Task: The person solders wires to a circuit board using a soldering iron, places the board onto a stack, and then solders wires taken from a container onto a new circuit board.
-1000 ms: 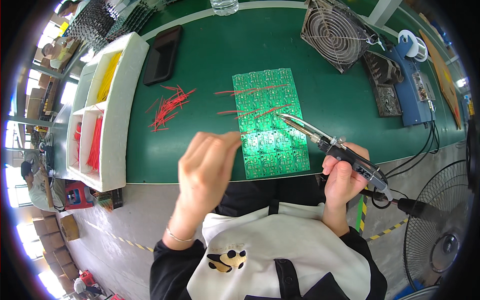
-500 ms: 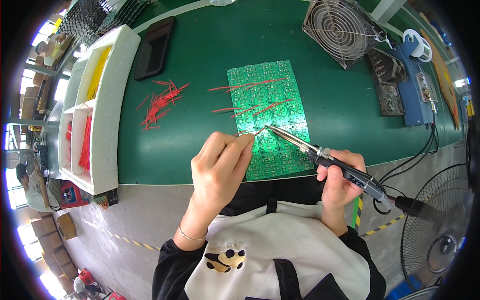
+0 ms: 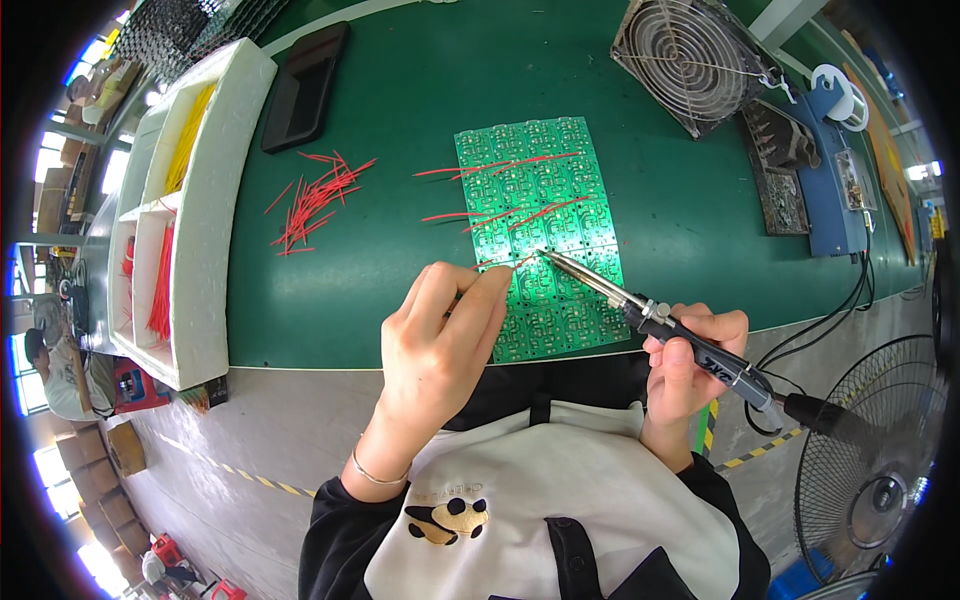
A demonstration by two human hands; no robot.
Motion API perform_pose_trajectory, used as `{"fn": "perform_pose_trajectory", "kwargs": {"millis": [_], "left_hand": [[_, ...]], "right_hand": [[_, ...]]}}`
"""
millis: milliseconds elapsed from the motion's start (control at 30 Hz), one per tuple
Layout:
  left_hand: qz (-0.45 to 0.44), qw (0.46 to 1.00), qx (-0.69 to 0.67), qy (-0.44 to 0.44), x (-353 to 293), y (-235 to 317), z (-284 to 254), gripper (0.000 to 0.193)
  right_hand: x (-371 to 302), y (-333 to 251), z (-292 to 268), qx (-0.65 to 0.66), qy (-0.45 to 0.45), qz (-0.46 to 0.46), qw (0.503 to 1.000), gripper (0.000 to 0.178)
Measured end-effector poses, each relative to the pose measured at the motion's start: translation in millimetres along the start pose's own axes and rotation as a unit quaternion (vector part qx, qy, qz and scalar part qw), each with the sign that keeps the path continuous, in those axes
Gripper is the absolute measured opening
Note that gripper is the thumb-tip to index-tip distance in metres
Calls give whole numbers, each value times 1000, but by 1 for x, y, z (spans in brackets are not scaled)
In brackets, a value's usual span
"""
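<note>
A green panel of circuit boards [image 3: 556, 287] lies flat at the table's near edge. Several red wires [image 3: 548, 212] stretch across its upper rows, some jutting past its left edge. My left hand [image 3: 440, 330], closed in a pinch over the panel's left side, holds a short red wire [image 3: 525, 261]. From the right, my right hand [image 3: 692, 365] grips a soldering iron [image 3: 650, 315] by its dark handle. The iron's tip meets the panel near that wire's free end; whether the two touch I cannot tell.
Loose red wires [image 3: 318, 200] lie left of the panel. Beyond them stand a white foam box [image 3: 205, 215] of red and yellow wires and a black tray [image 3: 308, 85]. A grilled fan [image 3: 680, 65] and a blue soldering station [image 3: 835, 180] occupy the right.
The iron's tip and my right hand have shifted slightly right. My left hand keeps its pinch on the red wire. The view has moved a little.
</note>
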State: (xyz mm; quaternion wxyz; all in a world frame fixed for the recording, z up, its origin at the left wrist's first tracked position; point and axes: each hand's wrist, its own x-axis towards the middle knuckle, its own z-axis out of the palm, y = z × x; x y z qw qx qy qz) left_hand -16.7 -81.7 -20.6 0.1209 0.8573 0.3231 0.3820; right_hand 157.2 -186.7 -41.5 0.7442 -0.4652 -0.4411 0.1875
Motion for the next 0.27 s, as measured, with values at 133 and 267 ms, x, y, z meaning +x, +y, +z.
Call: {"fn": "perform_pose_trajectory", "kwargs": {"millis": [133,267], "left_hand": [[0,1000,-1,3,0,0,0,24],[1,1000,-5,9,-2,-1,1,24]], "right_hand": [[-1,0,0,11,1,9,1000,25],[-2,0,-1,1,-2,13,1000,27]]}}
